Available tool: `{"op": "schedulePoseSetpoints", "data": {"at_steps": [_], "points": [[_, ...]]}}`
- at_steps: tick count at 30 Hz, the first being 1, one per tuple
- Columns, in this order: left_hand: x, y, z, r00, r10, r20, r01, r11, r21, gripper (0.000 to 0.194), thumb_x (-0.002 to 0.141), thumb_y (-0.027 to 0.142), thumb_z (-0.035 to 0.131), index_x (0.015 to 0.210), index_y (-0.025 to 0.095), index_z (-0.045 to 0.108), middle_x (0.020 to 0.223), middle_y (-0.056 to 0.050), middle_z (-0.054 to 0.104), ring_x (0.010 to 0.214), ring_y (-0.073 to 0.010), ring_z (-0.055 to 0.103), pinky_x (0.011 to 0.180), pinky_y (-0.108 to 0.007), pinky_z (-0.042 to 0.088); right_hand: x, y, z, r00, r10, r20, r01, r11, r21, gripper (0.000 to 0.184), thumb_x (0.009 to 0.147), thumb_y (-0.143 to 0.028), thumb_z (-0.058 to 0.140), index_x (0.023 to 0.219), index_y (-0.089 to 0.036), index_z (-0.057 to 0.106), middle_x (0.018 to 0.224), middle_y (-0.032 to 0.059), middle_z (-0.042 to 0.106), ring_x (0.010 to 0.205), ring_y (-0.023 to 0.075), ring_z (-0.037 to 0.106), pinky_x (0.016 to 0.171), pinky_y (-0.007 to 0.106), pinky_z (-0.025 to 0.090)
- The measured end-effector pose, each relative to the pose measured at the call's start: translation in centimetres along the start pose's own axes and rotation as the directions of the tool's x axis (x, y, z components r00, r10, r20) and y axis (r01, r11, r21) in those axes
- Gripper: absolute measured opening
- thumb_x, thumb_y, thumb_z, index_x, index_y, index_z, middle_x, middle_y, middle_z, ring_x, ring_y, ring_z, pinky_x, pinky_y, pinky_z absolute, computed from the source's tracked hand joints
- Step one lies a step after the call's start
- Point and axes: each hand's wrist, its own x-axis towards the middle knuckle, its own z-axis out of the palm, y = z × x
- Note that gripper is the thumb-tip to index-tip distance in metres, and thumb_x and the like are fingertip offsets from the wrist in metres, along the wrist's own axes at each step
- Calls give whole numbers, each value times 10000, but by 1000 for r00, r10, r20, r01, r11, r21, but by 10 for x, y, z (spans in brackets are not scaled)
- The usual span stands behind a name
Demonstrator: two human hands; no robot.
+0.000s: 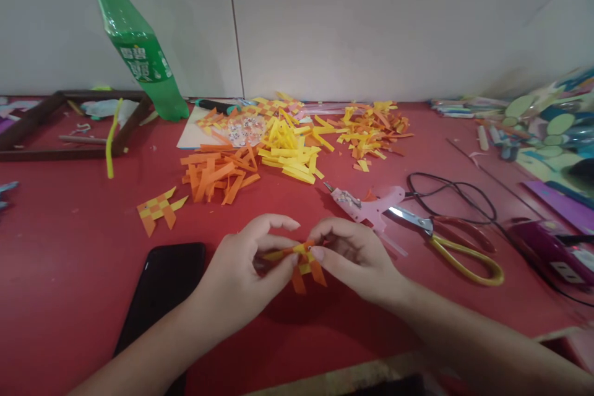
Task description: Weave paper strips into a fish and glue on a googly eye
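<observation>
Between my two hands, low over the red table, is a woven paper fish (304, 265) of orange and yellow strips. My left hand (253, 266) pinches it from the left, thumb in front. My right hand (355, 260) grips its right end between thumb and fingers. The fingers partly cover the fish, and its orange ends hang below them. A second woven paper fish (160, 209) lies flat to the left. Beyond my hands are a pile of orange paper strips (218, 172) and a pile of yellow paper strips (290, 151).
A black phone (160, 284) lies by my left forearm. Right of my hands are a pink glue gun (371, 207) with its cord and scissors (457, 247). A green bottle (142, 49) stands at the back left beside a dark frame (55, 153). Paper scraps (371, 130) lie near the wall.
</observation>
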Motion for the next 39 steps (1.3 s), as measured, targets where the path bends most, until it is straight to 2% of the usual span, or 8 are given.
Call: {"op": "schedulePoseSetpoints", "data": {"at_steps": [5,16,25,28,32,36,39], "points": [[0,1,1,999,35,-5,-34,999,28,200,847,238,657,1044,245,630,917,-17,799,813,-182,771,707,-221,612,-3,2,0,999,41,19,-41,999,20,163,869,-307,636,811,-163,590,629,-8,590,503,95,572,468,208,477],[0,2,0,997,74,-4,-74,997,26,206,837,210,660,1037,251,637,934,-8,795,850,-180,772,745,-218,613,-1,4,1,1000,-30,0,30,999,-43,143,843,-281,636,780,-159,596,647,-5,590,503,70,522,454,182,446],[2,0,1,997,81,3,-81,996,29,200,841,215,656,1034,260,629,927,3,785,871,-165,764,757,-204,598,-1,6,2,1000,-7,-29,6,999,-54,173,820,-311,659,759,-165,590,617,-15,580,477,67,507,434,178,439],[2,-2,0,998,61,-7,-61,998,27,194,843,221,657,1030,263,627,942,3,778,900,-165,754,773,-210,590,-1,4,0,1000,27,8,-27,1000,-16,188,838,-338,657,807,-168,581,639,-11,586,497,80,539,445,188,447],[6,-4,-5,998,-22,-57,21,1000,-16,188,856,276,655,1034,241,605,932,-22,759,872,-181,744,753,-250,587,0,1,-3,998,52,40,-54,997,54,247,874,-410,624,893,-168,576,703,-6,589,547,91,566,484,207,462],[8,-5,-6,996,-59,-72,54,997,-62,208,876,304,631,1062,223,582,950,-44,730,890,-187,723,709,-252,571,0,0,-2,990,116,77,-117,993,20,254,878,-399,626,777,-176,556,595,-36,548,485,76,510,447,192,413],[7,-6,-3,997,-41,-59,36,996,-87,233,879,293,631,1085,224,548,1025,-56,700,925,-179,706,748,-265,573,-1,1,2,992,98,76,-99,995,14,255,861,-366,647,722,-181,542,560,-44,533,466,69,479,430,188,385]]}}
